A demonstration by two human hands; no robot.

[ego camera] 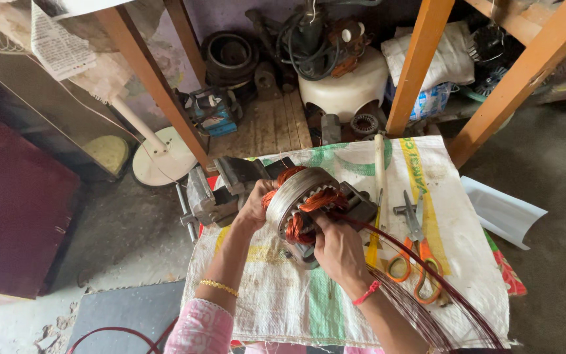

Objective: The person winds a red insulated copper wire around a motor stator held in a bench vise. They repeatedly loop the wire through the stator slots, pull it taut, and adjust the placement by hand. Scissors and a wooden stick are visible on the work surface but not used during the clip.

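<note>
Two hands on a motor stator over a sack-covered bench

At the centre of the frame a round metal stator (302, 203) wound with copper-coloured coils stands tilted on a woven white sack (283, 295) that covers the bench. The left hand (255, 204) grips its left rim, a gold bangle on that wrist; the right hand (339, 252), a red thread on its wrist, presses its fingers into the coils at the lower front. Dark red wire (427, 295) sweeps from the stator towards the lower right. Just right of it lie orange-handled scissors (417, 259) beside a white rod (380, 170). A grey vise (214, 193) sits left of the stator.
</note>
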